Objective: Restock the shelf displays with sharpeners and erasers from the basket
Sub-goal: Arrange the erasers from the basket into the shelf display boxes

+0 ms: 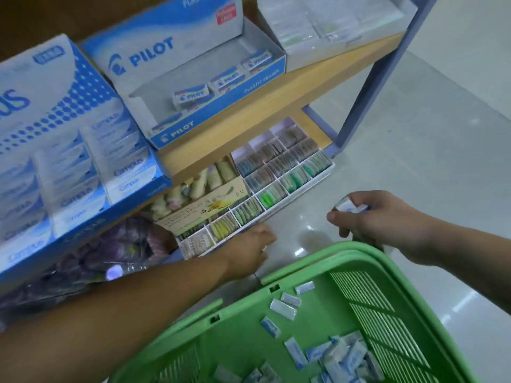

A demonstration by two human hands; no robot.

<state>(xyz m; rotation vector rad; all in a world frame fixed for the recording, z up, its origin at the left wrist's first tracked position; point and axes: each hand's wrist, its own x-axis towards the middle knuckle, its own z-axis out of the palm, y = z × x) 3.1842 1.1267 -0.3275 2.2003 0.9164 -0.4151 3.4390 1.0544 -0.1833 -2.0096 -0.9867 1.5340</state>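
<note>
A green plastic basket (326,261) sits low in front of me with several wrapped white-and-blue erasers (340,355) scattered on its floor. My right hand (381,222) pinches a white-and-blue eraser (349,207) above the basket's far rim and also seems to hold the dark basket handle. My left hand (249,252) reaches toward the front edge of the white divided tray (279,214) on the lower shelf, its fingers curled; I cannot tell whether it holds anything. On the upper shelf the blue Pilot eraser box (199,125) holds a few erasers (229,78).
A large blue Campus display box (69,167) fills the left of the wooden shelf (276,106). A beige box of pastel items (204,205) sits beside the tray. A white box (331,31) is at the top right. A blue shelf post (381,70) stands on the grey floor.
</note>
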